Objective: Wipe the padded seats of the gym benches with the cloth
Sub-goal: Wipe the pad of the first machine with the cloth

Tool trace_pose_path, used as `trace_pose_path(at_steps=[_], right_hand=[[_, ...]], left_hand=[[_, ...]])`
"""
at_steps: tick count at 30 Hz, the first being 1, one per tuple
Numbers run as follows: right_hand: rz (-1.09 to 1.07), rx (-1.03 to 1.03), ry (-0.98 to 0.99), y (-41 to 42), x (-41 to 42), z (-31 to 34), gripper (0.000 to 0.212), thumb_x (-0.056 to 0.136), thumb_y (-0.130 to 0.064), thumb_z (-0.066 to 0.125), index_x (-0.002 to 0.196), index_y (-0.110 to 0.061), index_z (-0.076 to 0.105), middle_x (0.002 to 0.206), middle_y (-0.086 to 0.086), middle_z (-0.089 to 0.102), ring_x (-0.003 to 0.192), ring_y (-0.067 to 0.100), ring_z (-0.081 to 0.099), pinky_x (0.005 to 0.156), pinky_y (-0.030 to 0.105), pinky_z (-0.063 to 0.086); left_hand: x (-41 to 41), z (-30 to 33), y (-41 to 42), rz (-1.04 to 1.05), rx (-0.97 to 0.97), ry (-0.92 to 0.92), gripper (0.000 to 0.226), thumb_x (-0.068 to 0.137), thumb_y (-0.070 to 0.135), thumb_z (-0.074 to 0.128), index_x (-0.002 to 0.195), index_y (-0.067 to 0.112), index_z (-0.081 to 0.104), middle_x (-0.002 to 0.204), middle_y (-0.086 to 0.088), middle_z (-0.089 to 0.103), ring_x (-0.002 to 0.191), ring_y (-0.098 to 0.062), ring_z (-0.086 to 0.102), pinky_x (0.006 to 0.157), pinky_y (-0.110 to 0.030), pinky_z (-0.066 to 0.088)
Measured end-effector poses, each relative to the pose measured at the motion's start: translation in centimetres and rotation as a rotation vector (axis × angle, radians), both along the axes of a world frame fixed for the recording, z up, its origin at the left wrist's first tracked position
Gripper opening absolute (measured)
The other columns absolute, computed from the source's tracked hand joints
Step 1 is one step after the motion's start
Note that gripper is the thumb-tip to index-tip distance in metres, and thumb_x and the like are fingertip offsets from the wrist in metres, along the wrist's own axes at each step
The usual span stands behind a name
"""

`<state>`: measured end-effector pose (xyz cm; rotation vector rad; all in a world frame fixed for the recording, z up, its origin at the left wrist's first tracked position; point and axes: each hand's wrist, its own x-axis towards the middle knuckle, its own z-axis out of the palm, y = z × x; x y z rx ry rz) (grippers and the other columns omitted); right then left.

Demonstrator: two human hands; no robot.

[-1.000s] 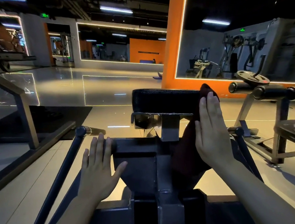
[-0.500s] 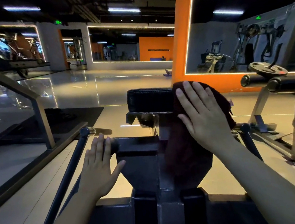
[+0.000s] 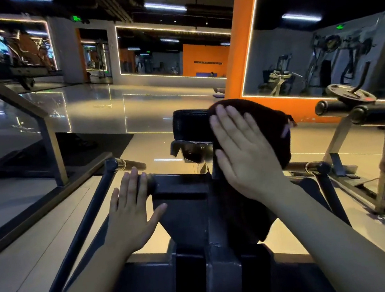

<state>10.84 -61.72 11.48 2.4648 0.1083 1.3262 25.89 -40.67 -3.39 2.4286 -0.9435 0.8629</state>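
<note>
A black padded cushion (image 3: pixel 190 124) sits on top of the bench's dark metal frame (image 3: pixel 186 209) in the middle of the view. A dark cloth (image 3: pixel 273 124) drapes over the pad's right part and hangs down the frame. My right hand (image 3: pixel 242 152) lies flat on the cloth with straight fingers, pressing it against the pad. My left hand (image 3: pixel 133 207) rests open and flat on the frame's left side, by a round handle end. Only the pad's left end shows; the cloth and hand hide the rest of it.
A dark slanted bar (image 3: pixel 85 225) runs down to the left. A metal rack frame (image 3: pixel 49 138) stands at the left. Another bench with roller pads (image 3: pixel 375 113) and a weight plate (image 3: pixel 349 95) stands at the right. An orange mirror-edged pillar (image 3: pixel 239 56) rises behind.
My right hand has slid the cloth leftward along the pad, from its right end toward the middle. My left hand has stayed on the frame.
</note>
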Motion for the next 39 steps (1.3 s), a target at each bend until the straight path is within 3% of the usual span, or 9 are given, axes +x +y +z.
trace_pose_path(at_steps=[9,14,17,22,25,29,32,35,39], right_hand=[[0.029,-0.347,0.182,3.5,5.0,2.5,0.049,0.093,-0.022,0.035,0.132,-0.008,0.06,0.146,0.01,0.05,0.14,0.03,0.039,0.117,0.051,0.017],[-0.026,-0.334,0.028,0.7,2.1,1.3,0.063,0.091,-0.015,0.061,0.149,-0.025,0.04,0.158,0.004,0.032,0.147,0.031,0.023,0.118,0.058,0.009],[-0.114,-0.288,-0.06,-1.8,0.0,0.4,0.07,0.091,-0.008,0.058,0.153,-0.026,0.03,0.159,0.006,0.026,0.148,0.033,0.017,0.119,0.057,0.007],[-0.148,-0.04,-0.068,-5.9,-4.9,-1.8,0.079,0.089,0.01,0.055,0.154,-0.016,0.02,0.16,0.009,0.02,0.148,0.034,0.018,0.116,0.049,0.024],[-0.152,0.164,-0.061,-4.6,-5.7,-2.5,0.076,0.085,0.016,0.061,0.151,-0.007,0.031,0.158,0.012,0.023,0.144,0.035,0.025,0.103,0.048,0.03],[-0.093,0.418,0.008,-2.3,-6.5,-1.5,0.062,0.092,0.01,0.054,0.149,-0.009,0.038,0.157,0.005,0.026,0.144,0.029,0.029,0.11,0.042,0.029],[-0.051,0.544,0.101,-0.6,-8.3,-0.6,0.054,0.099,-0.002,0.046,0.15,-0.017,0.036,0.155,-0.007,0.026,0.14,0.012,0.029,0.11,0.026,0.026],[0.03,0.628,0.185,2.5,-9.9,-1.1,0.051,0.1,-0.005,0.045,0.149,-0.019,0.037,0.149,-0.014,0.028,0.136,-0.001,0.025,0.106,0.003,0.016],[0.182,0.76,0.153,7.5,-12.0,-1.3,0.046,0.099,-0.004,0.048,0.144,-0.017,0.046,0.145,-0.009,0.044,0.135,0.0,0.035,0.11,0.006,0.022]], left_hand=[[0.0,0.0,0.2,0.013,0.003,0.023,0.077,0.097,0.066,0.017,0.157,0.021,-0.002,0.163,-0.001,-0.011,0.15,-0.017,-0.007,0.116,-0.029,-0.011],[0.4,-0.2,0.5,-0.031,-0.009,0.0,0.076,0.097,0.065,0.017,0.157,0.023,-0.002,0.163,0.001,-0.011,0.149,-0.014,-0.01,0.116,-0.028,-0.01],[0.5,-0.2,0.4,-0.039,-0.003,-0.002,0.075,0.097,0.064,0.016,0.156,0.023,-0.003,0.164,0.0,-0.011,0.149,-0.014,-0.01,0.116,-0.03,-0.008],[0.4,-0.3,0.4,-0.005,0.014,-0.004,0.074,0.098,0.061,0.018,0.157,0.019,0.0,0.164,-0.006,-0.002,0.15,-0.019,-0.003,0.117,-0.036,0.0],[0.2,-0.1,0.5,-0.014,0.018,0.026,0.074,0.098,0.06,0.019,0.157,0.018,0.001,0.164,-0.007,0.0,0.15,-0.019,-0.003,0.117,-0.036,0.0],[-0.5,0.6,1.0,-0.062,-0.002,0.149,0.078,0.093,0.066,0.014,0.156,0.023,-0.003,0.163,-0.002,-0.01,0.149,-0.015,-0.016,0.12,-0.036,0.0],[-3.5,2.4,1.9,-0.05,0.046,0.284,0.078,0.094,0.064,0.024,0.154,0.023,-0.005,0.16,-0.001,-0.018,0.147,-0.017,-0.016,0.117,-0.036,-0.003],[-9.0,3.6,2.9,-0.115,0.022,0.399,0.07,0.099,0.047,0.046,0.155,0.026,0.01,0.164,-0.002,0.003,0.15,-0.018,0.006,0.12,-0.039,0.011],[-16.9,6.1,4.3,-0.388,-0.344,0.587,0.051,0.097,0.029,0.057,0.144,0.028,0.038,0.142,0.01,0.039,0.123,0.003,0.035,0.092,0.002,0.026]])
